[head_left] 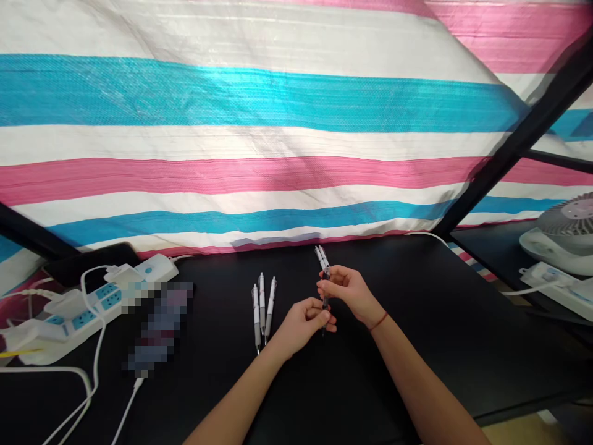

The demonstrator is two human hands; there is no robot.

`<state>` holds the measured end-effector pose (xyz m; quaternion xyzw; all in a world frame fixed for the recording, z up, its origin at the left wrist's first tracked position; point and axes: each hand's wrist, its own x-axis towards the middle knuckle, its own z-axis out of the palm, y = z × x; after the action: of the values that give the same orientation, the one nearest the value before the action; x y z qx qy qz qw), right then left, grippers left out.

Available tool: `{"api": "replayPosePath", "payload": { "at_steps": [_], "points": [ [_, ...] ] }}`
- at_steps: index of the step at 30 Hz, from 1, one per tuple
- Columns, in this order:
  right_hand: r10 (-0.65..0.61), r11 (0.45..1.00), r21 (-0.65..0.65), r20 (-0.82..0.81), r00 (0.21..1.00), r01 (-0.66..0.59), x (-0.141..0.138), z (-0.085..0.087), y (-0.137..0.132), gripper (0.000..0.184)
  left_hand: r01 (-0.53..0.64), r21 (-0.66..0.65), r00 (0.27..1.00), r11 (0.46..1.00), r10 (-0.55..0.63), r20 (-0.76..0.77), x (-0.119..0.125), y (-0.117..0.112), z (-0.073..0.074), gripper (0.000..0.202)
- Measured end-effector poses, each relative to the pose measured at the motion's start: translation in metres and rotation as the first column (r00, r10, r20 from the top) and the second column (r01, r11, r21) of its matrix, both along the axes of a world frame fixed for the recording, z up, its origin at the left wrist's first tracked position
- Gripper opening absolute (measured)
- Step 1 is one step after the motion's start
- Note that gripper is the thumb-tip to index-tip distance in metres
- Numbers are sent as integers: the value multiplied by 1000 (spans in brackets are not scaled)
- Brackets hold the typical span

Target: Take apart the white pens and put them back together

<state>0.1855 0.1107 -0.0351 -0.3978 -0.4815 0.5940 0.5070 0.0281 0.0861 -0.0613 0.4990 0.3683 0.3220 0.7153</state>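
Note:
Both my hands pinch one dark pen (pixel 325 301), held upright above the black table. My left hand (pixel 303 322) grips its lower part, with the tip showing below the fingers. Higher up, my right hand (pixel 345 289) closes on the pen near its top. To the left of my hands lie several white pens with grey grips, among them a white pen (pixel 262 301), side by side. Just beyond my right hand lie more white pens (pixel 320 254), partly covered by the hand.
A white power strip (pixel 157 270) with plugs and cables runs along the left, beside a blurred-out device (pixel 160 327) on a white cable. A striped sheet (pixel 259 179) hangs behind the black table (pixel 398 371). At the far right stand a fan (pixel 567 222) and another power strip (pixel 556 287).

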Motion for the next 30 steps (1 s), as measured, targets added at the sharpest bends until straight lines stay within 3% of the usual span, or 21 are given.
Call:
{"api": "replayPosePath", "payload": {
  "at_steps": [4,9,13,20,30],
  "points": [
    [-85,993,87,88,992,77,-5,1,-1,30,-67,54,995,996,71,-64,2,1,1,33],
    [-160,977,168,187,969,129,-9,3,-4,51,-98,49,994,994,100,-35,4,1,2,28],
    [-187,971,191,240,953,142,-9,0,-3,47,-159,105,984,982,167,-68,6,0,0,30],
    [-145,983,137,147,978,125,-2,0,0,38,-51,22,999,998,51,16,2,2,4,34],
    [-137,987,93,79,987,129,-2,1,1,40,-38,8,999,999,38,16,1,2,5,32]
  ]
}}
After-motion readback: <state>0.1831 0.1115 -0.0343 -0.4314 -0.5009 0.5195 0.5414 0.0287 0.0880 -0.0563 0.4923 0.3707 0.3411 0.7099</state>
